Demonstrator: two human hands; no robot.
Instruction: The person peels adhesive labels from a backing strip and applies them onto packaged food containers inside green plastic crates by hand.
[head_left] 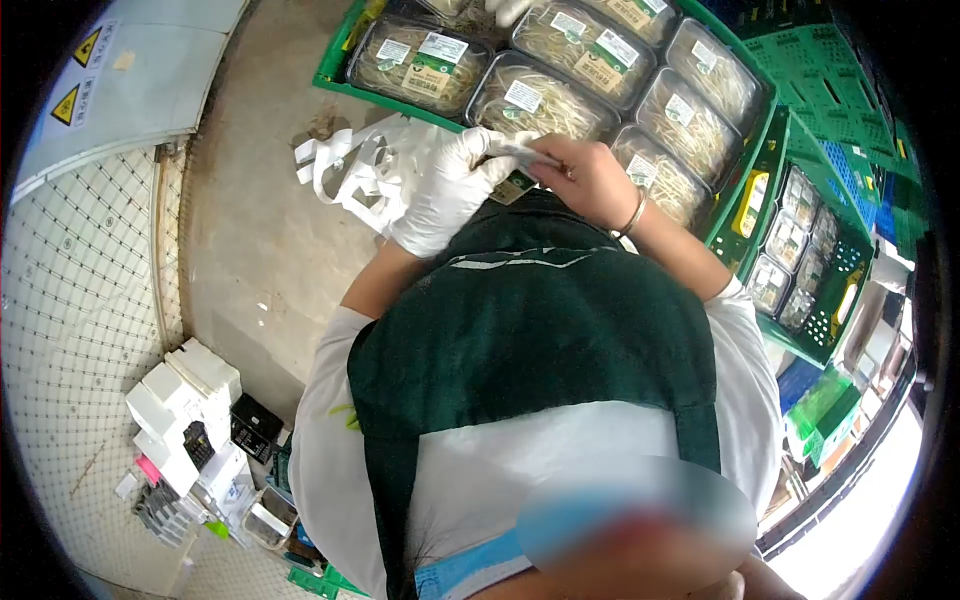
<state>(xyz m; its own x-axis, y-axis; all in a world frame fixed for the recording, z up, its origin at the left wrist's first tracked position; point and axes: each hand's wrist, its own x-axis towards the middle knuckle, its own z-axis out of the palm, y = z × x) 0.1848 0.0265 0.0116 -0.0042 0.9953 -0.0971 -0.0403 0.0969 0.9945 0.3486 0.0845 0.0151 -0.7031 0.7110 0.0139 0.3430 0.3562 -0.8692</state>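
My left hand [452,190], in a white glove, pinches a small, thin whitish piece [522,153] that looks like a label. Bare and wearing a bracelet, my right hand [588,178] grips its other side between thumb and fingers. Just below my fingers shows a green and beige label [512,188]. White strips with clear film [368,172] hang beside my left hand; I cannot tell whether it holds them. Beyond both hands, clear packs of bean sprouts [540,97] lie in a green crate [443,121], several with white and green labels.
White-gloved fingers [510,10] show at the top edge, apart from my hands. Another green crate [822,345] with small packs stands to the right, near stacked green crates [815,70]. White boxes [180,400] sit at lower left. A panel with warning signs [150,70] is at upper left.
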